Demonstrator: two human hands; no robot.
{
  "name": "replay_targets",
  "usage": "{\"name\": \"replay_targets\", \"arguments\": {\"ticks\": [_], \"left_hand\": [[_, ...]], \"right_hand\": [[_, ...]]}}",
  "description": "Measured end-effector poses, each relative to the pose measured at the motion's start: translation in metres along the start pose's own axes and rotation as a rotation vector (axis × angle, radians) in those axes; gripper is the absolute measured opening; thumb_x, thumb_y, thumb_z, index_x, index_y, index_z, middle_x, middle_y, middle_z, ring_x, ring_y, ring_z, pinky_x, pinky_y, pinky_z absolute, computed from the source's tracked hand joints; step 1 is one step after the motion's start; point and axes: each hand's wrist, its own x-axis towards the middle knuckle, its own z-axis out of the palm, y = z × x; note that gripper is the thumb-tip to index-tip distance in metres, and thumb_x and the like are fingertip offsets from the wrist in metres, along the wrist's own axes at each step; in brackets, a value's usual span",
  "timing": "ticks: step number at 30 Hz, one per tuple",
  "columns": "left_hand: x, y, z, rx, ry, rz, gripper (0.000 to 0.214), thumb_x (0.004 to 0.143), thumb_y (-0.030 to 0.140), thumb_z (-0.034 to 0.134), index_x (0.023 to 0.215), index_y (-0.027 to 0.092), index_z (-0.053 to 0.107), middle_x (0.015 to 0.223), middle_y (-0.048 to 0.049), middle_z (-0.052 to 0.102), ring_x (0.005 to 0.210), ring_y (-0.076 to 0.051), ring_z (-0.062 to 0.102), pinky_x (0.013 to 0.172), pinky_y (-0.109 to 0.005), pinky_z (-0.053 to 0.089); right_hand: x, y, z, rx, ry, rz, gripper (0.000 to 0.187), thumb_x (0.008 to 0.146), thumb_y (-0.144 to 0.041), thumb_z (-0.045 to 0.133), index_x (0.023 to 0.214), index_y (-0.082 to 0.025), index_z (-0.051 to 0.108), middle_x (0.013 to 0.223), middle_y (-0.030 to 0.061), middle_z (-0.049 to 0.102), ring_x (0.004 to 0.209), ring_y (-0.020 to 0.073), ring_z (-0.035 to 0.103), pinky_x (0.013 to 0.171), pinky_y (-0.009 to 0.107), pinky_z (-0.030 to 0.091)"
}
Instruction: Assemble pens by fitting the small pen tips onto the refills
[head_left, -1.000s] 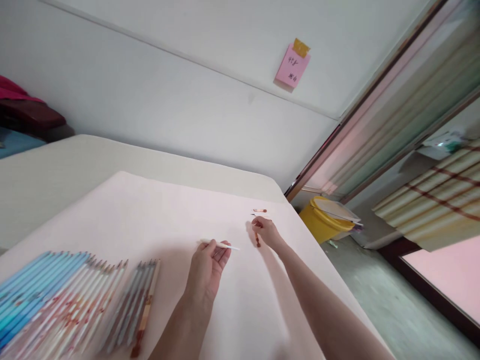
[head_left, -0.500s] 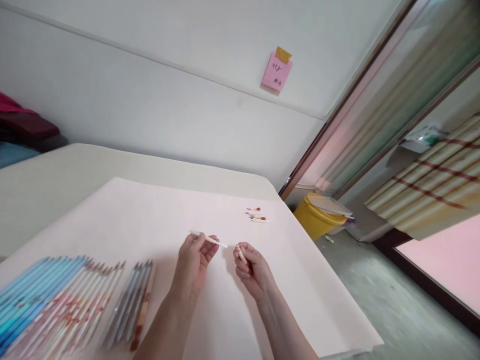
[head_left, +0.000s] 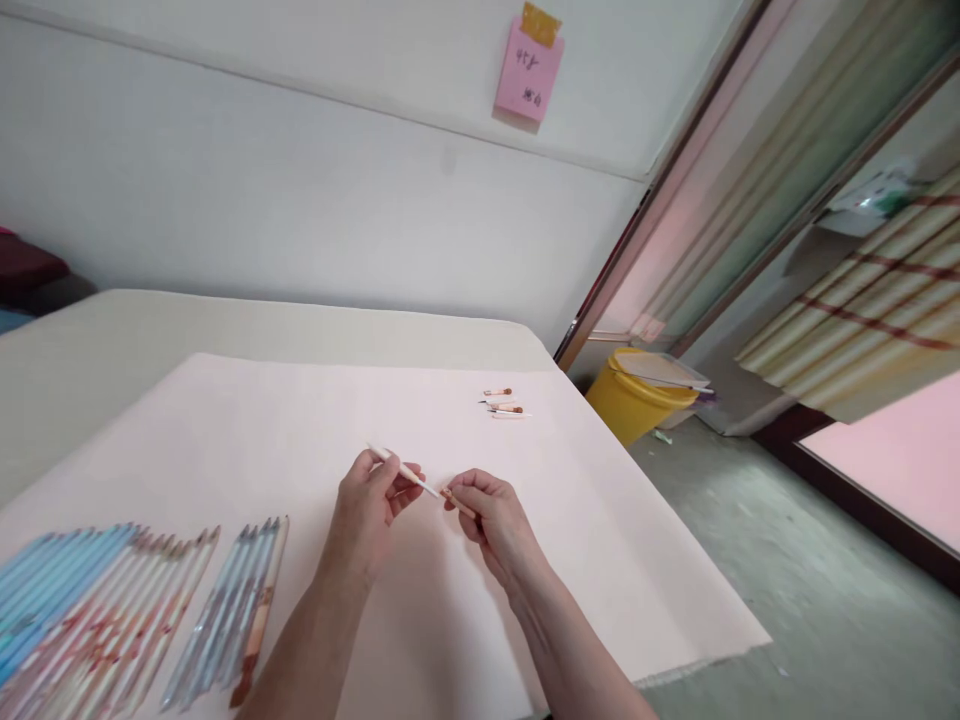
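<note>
My left hand [head_left: 369, 505] pinches a thin white pen refill [head_left: 400, 468] that points right, over the pale pink sheet [head_left: 247, 420] on the table. My right hand [head_left: 491, 515] is closed on a small brown pen cap [head_left: 454, 499], whose end almost meets the refill's tip. Both hands hover mid-table, close together. A few loose small pen parts [head_left: 505, 403] lie further back to the right.
Rows of blue, pink and grey pens [head_left: 127, 610] lie at the lower left of the sheet. A yellow bin [head_left: 637, 392] stands on the floor beyond the table's right corner. A pink note [head_left: 528, 72] hangs on the wall.
My right hand drew back from the loose parts at the far right with a cap and came up to the refill's tip. The left hand stayed, still holding the refill.
</note>
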Motion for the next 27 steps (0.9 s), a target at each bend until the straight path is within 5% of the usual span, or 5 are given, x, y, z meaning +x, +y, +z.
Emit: {"name": "replay_targets", "arguments": {"ticks": [12,27], "left_hand": [[-0.002,-0.003,0.003,0.009,0.023,0.001,0.021,0.074,0.033,0.064,0.075,0.016,0.052,0.076,-0.0065,0.067,0.075,-0.016,0.063,0.073,-0.033,0.051],[-0.013,-0.013,0.012,0.115,-0.05,0.012,0.025,0.072,0.038,0.065,0.079,0.015,0.059,0.083,-0.0079,0.069,0.076,-0.017,0.063,0.084,-0.037,0.047]], "right_hand": [[-0.004,-0.008,-0.004,-0.082,-0.007,-0.006,0.004,0.06,-0.015,0.055,0.06,-0.014,0.058,0.049,-0.0026,0.054,0.035,0.0025,0.024,0.038,0.022,0.009],[-0.005,0.002,0.008,0.066,0.021,-0.009,0.002,0.062,-0.016,0.054,0.06,-0.015,0.054,0.046,-0.0046,0.05,0.034,0.0023,0.023,0.038,0.022,0.008]]}}
